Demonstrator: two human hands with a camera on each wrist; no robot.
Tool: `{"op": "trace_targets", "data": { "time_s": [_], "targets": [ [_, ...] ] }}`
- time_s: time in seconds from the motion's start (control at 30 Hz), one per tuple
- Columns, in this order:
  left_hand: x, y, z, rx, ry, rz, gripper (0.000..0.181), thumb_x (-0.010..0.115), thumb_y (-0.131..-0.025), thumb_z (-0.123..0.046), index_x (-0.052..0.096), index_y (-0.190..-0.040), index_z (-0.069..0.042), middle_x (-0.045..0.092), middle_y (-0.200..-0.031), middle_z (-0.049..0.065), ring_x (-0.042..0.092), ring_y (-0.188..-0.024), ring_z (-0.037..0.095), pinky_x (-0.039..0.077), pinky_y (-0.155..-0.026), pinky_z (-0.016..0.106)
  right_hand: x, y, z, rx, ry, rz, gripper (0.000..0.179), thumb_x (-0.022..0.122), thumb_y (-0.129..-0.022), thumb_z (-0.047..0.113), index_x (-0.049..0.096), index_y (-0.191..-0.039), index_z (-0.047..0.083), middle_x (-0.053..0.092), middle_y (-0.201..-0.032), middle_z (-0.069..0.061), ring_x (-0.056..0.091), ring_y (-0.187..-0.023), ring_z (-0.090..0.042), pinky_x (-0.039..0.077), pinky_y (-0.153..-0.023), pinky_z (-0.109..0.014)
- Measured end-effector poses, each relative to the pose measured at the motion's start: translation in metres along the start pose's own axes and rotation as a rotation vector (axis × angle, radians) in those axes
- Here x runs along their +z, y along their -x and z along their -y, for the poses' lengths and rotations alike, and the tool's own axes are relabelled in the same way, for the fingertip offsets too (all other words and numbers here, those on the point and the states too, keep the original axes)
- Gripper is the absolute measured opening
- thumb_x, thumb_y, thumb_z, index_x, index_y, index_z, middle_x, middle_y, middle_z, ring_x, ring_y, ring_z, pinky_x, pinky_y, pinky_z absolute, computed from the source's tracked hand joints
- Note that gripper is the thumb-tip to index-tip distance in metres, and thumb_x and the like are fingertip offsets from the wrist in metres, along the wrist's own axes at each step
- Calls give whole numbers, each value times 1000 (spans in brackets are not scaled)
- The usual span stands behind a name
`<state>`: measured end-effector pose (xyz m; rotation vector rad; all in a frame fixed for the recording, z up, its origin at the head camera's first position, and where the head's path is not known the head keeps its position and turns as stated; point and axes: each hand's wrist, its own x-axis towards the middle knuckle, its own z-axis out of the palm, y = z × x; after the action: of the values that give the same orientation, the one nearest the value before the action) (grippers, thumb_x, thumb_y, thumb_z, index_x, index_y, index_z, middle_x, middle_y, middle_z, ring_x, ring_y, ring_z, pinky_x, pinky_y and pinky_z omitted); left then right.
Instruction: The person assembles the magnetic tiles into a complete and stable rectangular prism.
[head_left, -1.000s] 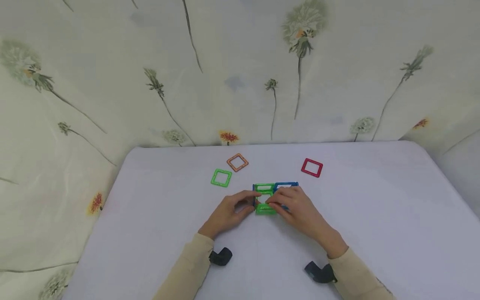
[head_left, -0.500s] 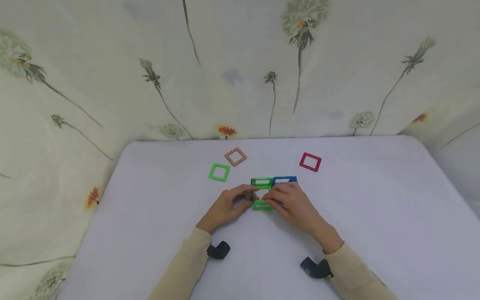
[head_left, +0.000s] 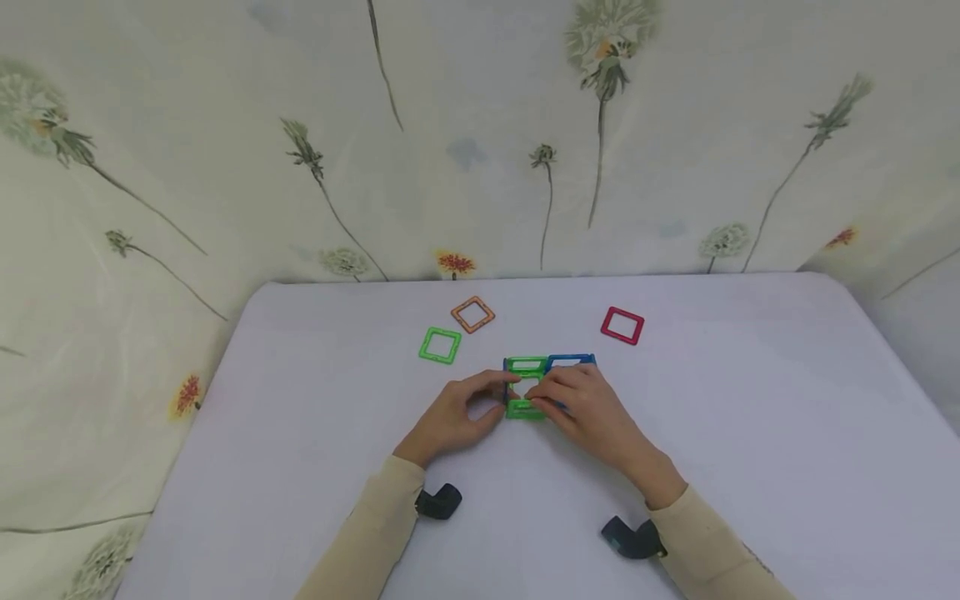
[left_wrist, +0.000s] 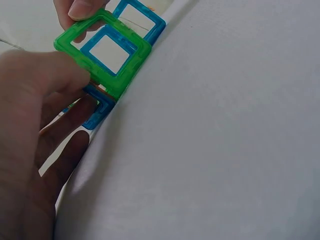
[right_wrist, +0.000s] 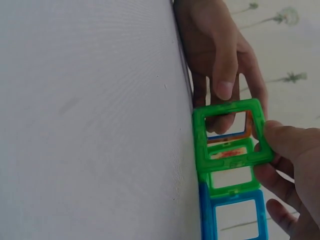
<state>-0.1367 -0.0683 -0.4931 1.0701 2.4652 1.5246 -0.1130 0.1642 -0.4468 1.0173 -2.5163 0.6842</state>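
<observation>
At mid-table stands a small structure of square magnetic tile frames, with green tiles (head_left: 525, 415) on the left and blue tiles (head_left: 572, 358) to the right. My left hand (head_left: 456, 418) curves round its left end; in the left wrist view the thumb touches the upright green tile (left_wrist: 127, 72) and fingers lie behind a blue tile (left_wrist: 102, 111). My right hand (head_left: 592, 417) pinches that front green tile (right_wrist: 200, 142) at its upper edge between thumb and fingers. The right hand hides part of the blue tiles. An orange edge shows inside the structure.
Loose on the white table (head_left: 300, 400) lie a light green square tile (head_left: 437, 359), an orange tile (head_left: 483, 324) and a red tile (head_left: 620, 339), all beyond the structure. A flower-printed cloth (head_left: 420, 192) hangs behind the table. Each wrist carries a black camera mount (head_left: 441, 502).
The head view has tilted slightly, shifting everything a little upward in it. Both hands keep nearly the same hold on the structure, and the loose tiles stay put.
</observation>
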Motion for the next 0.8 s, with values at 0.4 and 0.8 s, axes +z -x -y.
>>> {"op": "trace_targets", "data": {
  "time_s": [0.4, 0.8],
  "targets": [
    [0, 2, 0, -6, -24, -9, 47, 69, -86, -16, 54, -130, -24, 64, -106, -10, 59, -95, 6, 50, -90, 25, 2, 0, 1, 6, 7, -7, 23, 81, -72, 13, 74, -95, 15, 65, -89, 4, 60, -90, -15, 43, -86, -39],
    [0, 2, 2, 7, -19, -5, 47, 69, -85, -10, 55, -129, -21, 64, -109, -7, 60, -96, 6, 51, -90, 24, 4, -1, 1, 37, 1, -8, 22, 80, -74, 14, 74, -95, 15, 65, -89, 4, 60, -90, -14, 43, -85, -39]
  ]
}}
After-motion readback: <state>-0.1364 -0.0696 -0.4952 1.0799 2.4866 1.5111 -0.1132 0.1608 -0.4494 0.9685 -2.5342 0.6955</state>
